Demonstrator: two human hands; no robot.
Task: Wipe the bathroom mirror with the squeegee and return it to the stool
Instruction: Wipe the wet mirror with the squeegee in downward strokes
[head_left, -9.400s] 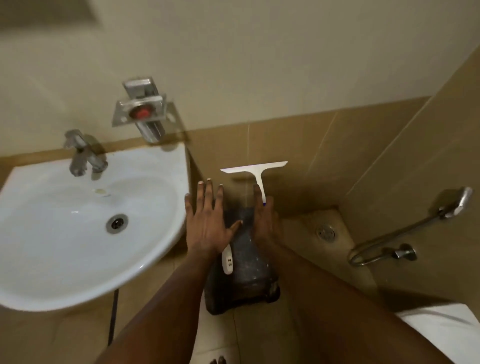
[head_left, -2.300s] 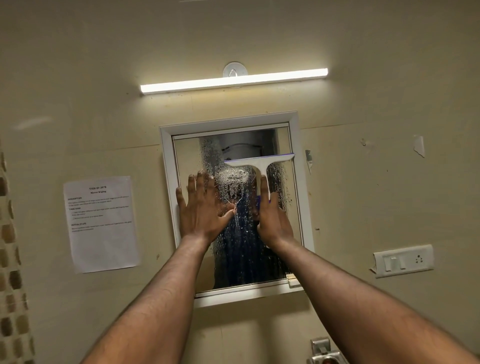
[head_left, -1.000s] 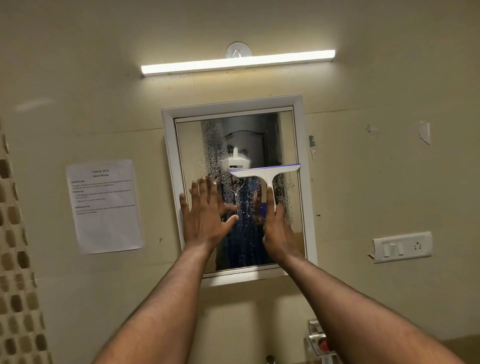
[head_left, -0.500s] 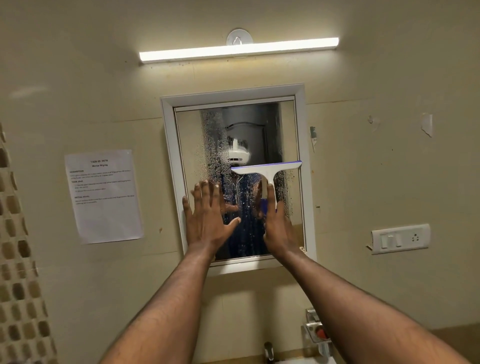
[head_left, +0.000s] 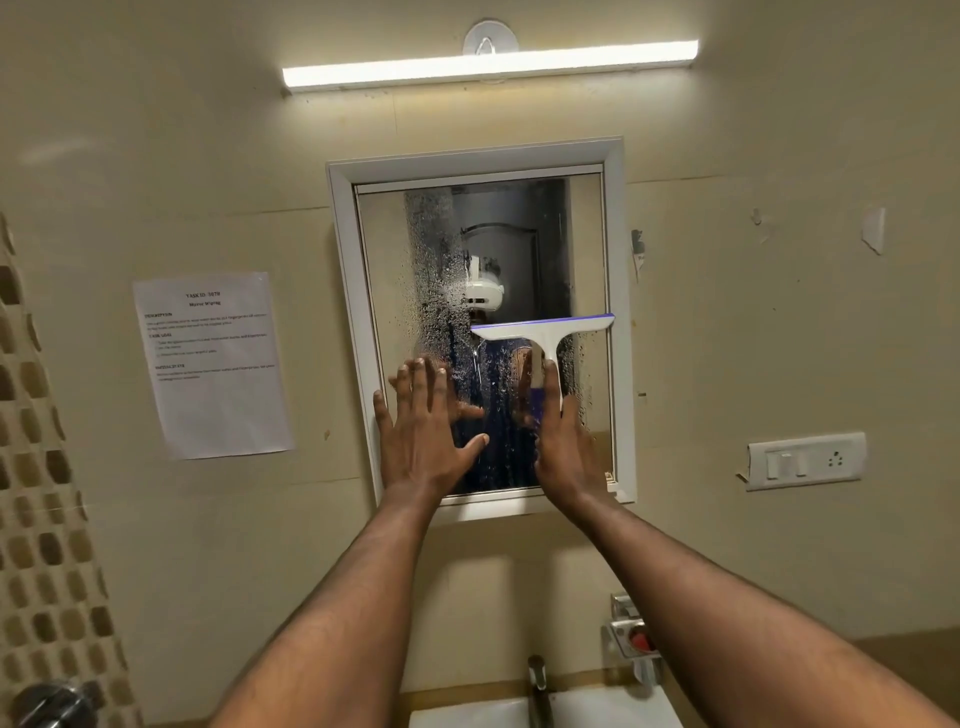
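A white-framed mirror (head_left: 587, 249) hangs on the cream wall, its middle strip wet with droplets and its upper right part streak-free. My right hand (head_left: 569, 447) grips the handle of a white squeegee (head_left: 543, 332) with a blue blade edge. The blade lies level across the right half of the glass, about halfway down. My left hand (head_left: 423, 431) is held flat, fingers spread and straight, over the lower left of the mirror and its frame. The stool is out of view.
A paper notice (head_left: 210, 364) is taped left of the mirror. A switch plate (head_left: 805, 460) sits on the right wall. A tube light (head_left: 488, 65) glows above. Below are the basin rim (head_left: 467, 714), a tap (head_left: 537, 686) and a metal fixture (head_left: 631, 636).
The squeegee has travelled down the right half of the mirror, leaving wiped glass above it. Both hands sit lower on the glass than a second ago. The view has tilted down slightly.
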